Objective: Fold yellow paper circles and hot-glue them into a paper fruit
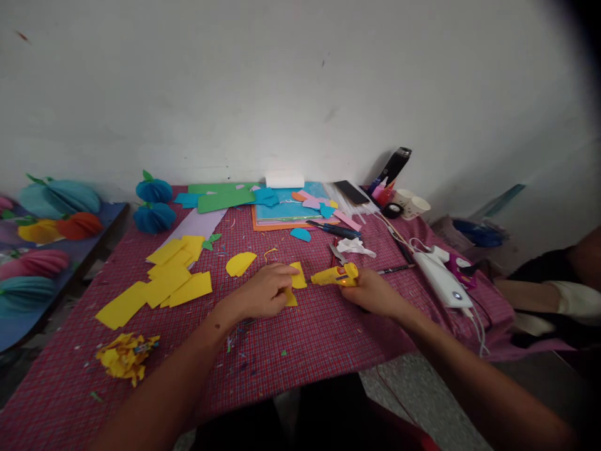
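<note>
Left hand (267, 289) is pinching a small yellow paper piece (295, 279) w/ fingers curled, pressing it on the red checked tablecloth (291, 351) near table centre. Right hand (370, 291) is gripping a yellow glue gun (335, 275), nozzle pointing left, tip just beside the paper. Yellow paper sheets (164, 279) are lying left of the hands, crumpled yellow scraps (126, 356) nearer the front edge. A white power strip (441, 279) is sitting to the right; blue paper balls (154, 203) at the back left.
</note>
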Available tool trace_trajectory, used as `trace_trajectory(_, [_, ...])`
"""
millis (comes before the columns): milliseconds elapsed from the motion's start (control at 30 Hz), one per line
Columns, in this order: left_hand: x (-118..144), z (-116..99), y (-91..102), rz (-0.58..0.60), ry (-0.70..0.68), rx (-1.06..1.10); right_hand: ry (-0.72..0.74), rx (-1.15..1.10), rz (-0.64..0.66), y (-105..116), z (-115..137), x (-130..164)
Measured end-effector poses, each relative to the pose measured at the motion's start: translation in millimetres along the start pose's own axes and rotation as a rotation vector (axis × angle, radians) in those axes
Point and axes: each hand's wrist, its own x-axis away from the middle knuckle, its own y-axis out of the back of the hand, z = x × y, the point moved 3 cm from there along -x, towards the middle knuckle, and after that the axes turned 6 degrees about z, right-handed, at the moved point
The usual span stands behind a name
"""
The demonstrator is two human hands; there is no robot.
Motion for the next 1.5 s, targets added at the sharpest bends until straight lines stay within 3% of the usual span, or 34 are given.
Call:
trace_trajectory(500, [-0.6, -2.5, 3.0, 0.003, 0.003, -0.024, -0.05, -0.02, 0.014, 0.0, 2.0, 5.4])
trace_trajectory(1300, [-0.5, -2.7, 2.6, 0.006, 0.01, 0.0, -0.008, -0.042, 0.015, 0.3, 8.1, 7.5])
trace_trajectory(1500, [-0.6, -3.1, 3.8, 0.02, 0.004, -0.004, -0.041, -0.124, 0.016, 3.3, -2.0, 11.1])
